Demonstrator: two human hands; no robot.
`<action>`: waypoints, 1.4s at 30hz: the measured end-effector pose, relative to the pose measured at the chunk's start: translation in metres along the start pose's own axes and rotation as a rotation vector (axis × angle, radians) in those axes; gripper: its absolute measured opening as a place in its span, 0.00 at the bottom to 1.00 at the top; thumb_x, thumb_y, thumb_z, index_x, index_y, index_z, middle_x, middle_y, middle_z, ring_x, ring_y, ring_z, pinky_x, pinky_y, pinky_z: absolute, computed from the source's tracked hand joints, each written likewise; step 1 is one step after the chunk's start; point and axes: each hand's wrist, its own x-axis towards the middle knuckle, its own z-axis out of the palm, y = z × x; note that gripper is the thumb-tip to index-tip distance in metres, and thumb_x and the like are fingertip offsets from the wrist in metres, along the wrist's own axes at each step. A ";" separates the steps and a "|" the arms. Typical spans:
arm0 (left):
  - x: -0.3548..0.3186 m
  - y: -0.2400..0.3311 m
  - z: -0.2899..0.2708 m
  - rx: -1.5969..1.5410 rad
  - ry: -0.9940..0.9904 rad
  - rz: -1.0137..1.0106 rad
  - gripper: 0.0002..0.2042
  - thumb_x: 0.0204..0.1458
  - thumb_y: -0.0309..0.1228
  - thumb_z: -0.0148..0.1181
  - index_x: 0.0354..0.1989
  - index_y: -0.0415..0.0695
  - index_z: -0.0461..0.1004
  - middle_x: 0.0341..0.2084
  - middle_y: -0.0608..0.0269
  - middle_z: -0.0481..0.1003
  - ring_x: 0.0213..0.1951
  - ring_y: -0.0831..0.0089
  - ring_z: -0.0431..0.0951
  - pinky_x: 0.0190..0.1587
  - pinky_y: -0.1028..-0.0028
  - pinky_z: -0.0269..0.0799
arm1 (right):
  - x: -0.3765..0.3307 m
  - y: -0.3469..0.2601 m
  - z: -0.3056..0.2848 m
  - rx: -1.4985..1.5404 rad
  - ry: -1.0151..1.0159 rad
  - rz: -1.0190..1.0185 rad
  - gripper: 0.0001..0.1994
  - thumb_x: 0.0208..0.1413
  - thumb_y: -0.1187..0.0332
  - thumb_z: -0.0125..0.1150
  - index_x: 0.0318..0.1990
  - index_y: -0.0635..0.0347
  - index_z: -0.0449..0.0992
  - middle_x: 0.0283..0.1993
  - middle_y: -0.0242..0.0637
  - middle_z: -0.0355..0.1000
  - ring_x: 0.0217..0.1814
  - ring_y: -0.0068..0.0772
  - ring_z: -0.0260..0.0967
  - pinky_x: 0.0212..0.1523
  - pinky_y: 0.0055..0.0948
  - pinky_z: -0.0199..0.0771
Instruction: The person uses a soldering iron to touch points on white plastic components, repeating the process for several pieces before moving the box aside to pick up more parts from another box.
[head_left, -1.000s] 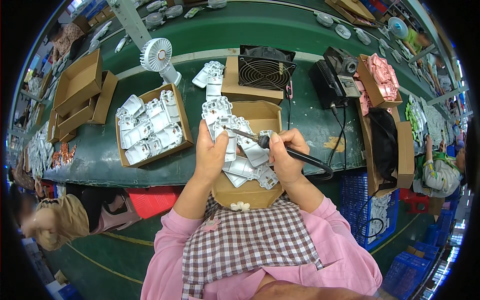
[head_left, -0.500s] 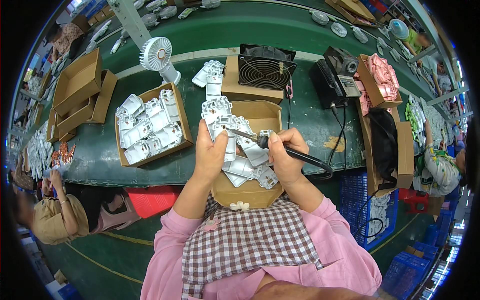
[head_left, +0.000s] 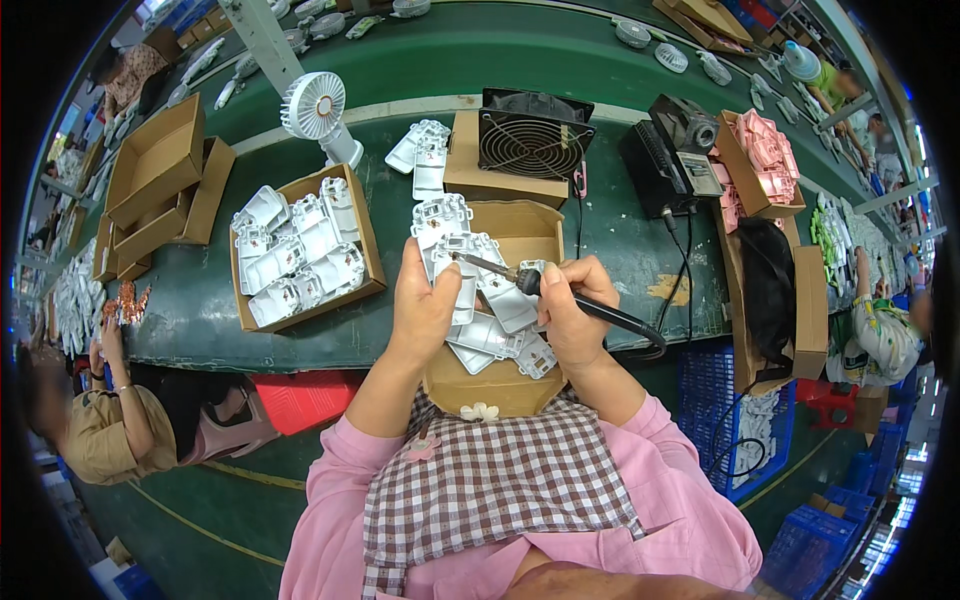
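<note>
Shifted slightly rightward since the earlier frame are the person's left hand (head_left: 420, 308) and the glossy white moulded-plastic shell (head_left: 432, 260) pinched between its thumb and fingers. That shell sits just above the open brown cardboard box (head_left: 540, 232), among similar white plastic shells (head_left: 510, 306), at the near edge of the green desk (head_left: 185, 330). Closed pen-fashion, the right hand (head_left: 576, 315) grips a black-handled soldering iron (head_left: 529, 282), its metal tip at the shell (whether touching, I cannot tell). The shell looks light and stiff, probably a little slippery; its outer side walls seem the sound place to hold, sparing any delicate inner parts. Take the iron only by its handle; its tip is presumably hot.
</note>
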 end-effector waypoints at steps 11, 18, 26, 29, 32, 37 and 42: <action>0.000 -0.003 -0.003 0.037 -0.021 0.013 0.16 0.54 0.20 0.45 0.52 0.38 0.59 0.37 0.59 0.72 0.28 0.77 0.74 0.25 0.77 0.77 | 0.000 0.001 0.001 0.027 -0.017 -0.005 0.08 0.56 0.76 0.58 0.27 0.61 0.65 0.23 0.30 0.68 0.21 0.11 0.59 0.21 0.16 0.60; 0.000 0.000 -0.002 0.013 -0.033 -0.001 0.17 0.54 0.20 0.45 0.53 0.39 0.59 0.38 0.59 0.72 0.30 0.77 0.75 0.27 0.76 0.77 | 0.000 0.002 0.001 0.012 -0.012 -0.006 0.09 0.56 0.76 0.57 0.27 0.61 0.65 0.22 0.30 0.68 0.19 0.12 0.59 0.20 0.16 0.59; 0.002 -0.004 -0.003 0.020 -0.062 0.030 0.19 0.56 0.22 0.49 0.56 0.40 0.60 0.43 0.62 0.71 0.42 0.77 0.73 0.43 0.76 0.73 | -0.002 0.010 -0.007 0.115 0.098 -0.156 0.08 0.57 0.75 0.55 0.29 0.59 0.63 0.21 0.28 0.63 0.20 0.13 0.54 0.20 0.17 0.54; 0.006 -0.004 -0.003 -0.083 -0.035 -0.084 0.16 0.59 0.27 0.49 0.55 0.39 0.60 0.43 0.62 0.70 0.43 0.79 0.69 0.48 0.76 0.67 | 0.000 0.011 -0.005 0.098 0.121 -0.180 0.09 0.57 0.75 0.56 0.29 0.59 0.62 0.22 0.28 0.62 0.22 0.13 0.52 0.22 0.18 0.53; 0.008 -0.014 -0.005 -0.020 -0.017 -0.037 0.13 0.63 0.32 0.45 0.52 0.38 0.63 0.41 0.62 0.72 0.41 0.78 0.71 0.45 0.76 0.68 | 0.001 0.011 -0.004 0.126 0.112 -0.194 0.09 0.56 0.75 0.57 0.29 0.59 0.62 0.22 0.28 0.62 0.22 0.13 0.52 0.23 0.18 0.53; 0.003 -0.012 -0.001 0.352 0.042 0.111 0.13 0.63 0.32 0.44 0.48 0.35 0.65 0.34 0.53 0.75 0.34 0.68 0.75 0.38 0.69 0.70 | 0.000 0.007 -0.002 0.090 0.099 -0.212 0.09 0.55 0.77 0.59 0.28 0.60 0.64 0.22 0.29 0.64 0.23 0.13 0.54 0.24 0.17 0.55; 0.004 -0.012 0.000 0.419 0.062 0.167 0.11 0.62 0.31 0.45 0.45 0.35 0.66 0.31 0.48 0.76 0.32 0.60 0.76 0.35 0.66 0.70 | 0.003 0.007 -0.001 -0.017 0.062 -0.211 0.10 0.54 0.78 0.61 0.25 0.60 0.64 0.22 0.29 0.65 0.23 0.13 0.56 0.24 0.18 0.57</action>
